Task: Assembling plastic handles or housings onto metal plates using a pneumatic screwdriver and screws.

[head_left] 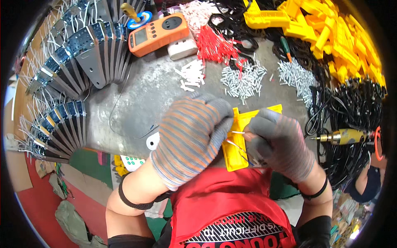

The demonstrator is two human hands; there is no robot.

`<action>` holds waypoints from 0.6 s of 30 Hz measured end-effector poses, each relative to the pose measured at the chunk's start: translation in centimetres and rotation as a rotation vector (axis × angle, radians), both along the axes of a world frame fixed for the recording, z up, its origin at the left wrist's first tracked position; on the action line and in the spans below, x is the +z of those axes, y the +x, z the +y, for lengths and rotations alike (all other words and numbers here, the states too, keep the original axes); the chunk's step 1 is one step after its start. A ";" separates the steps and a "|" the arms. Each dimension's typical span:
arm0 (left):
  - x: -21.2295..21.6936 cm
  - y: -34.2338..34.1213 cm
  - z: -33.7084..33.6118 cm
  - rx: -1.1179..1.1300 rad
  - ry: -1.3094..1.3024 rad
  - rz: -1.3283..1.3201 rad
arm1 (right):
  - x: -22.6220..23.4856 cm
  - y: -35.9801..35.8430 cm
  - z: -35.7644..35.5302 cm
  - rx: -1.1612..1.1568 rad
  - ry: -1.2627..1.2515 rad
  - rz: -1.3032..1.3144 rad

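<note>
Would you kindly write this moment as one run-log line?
left hand: gloved, by yellow plastic part | right hand: gloved, at thin white lead | beyond: silver screws, orange device

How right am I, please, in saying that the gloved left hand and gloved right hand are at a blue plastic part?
Not quite: the head view shows the plastic part is yellow, not blue. The gloved left hand and gloved right hand are at it.
</note>
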State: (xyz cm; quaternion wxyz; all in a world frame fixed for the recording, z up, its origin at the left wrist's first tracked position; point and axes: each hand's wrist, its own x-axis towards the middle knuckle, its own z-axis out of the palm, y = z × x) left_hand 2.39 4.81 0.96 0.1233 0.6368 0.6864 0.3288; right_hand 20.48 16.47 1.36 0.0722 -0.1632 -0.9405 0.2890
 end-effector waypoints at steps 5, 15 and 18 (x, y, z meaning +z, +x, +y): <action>-0.5 0.3 0.4 0.006 -0.050 0.081 | 0.0 -0.6 -0.9 -0.040 0.174 0.145; -0.6 0.3 0.1 -0.009 -0.035 -0.229 | -0.6 -0.7 -0.3 -0.120 0.186 0.212; -0.6 0.2 -0.2 -0.011 -0.046 -0.248 | -0.5 -0.9 -0.3 -0.129 0.129 0.239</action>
